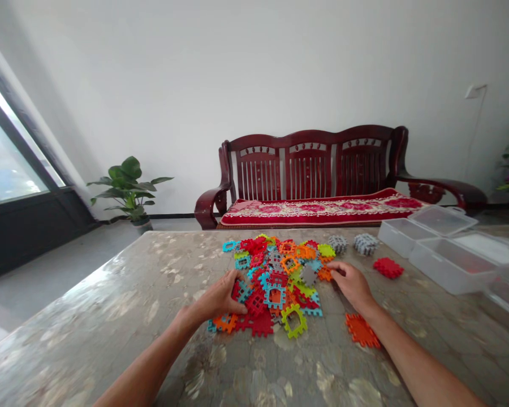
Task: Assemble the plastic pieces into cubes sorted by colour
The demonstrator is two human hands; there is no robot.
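A heap of interlocking plastic tiles [275,278] with notched edges, in red, orange, teal, lime and grey, lies in front of me on the table. My left hand [221,296] rests at the heap's left side, thumb and fingers apart around red and teal tiles. At the right edge of the heap, my right hand [353,284] pinches an orange tile [324,273] between thumb and fingertips. Below my right wrist lies a stack of orange tiles [362,330]. A lime tile with an open centre [299,332] sits at the heap's near edge.
Red tiles [388,268] and two grey tile stacks [337,244] [366,244] stand right of the heap. Clear plastic boxes [449,268] occupy the table's right side. Behind the patterned table [123,333] are a wooden bench [311,169] and a potted plant [129,189].
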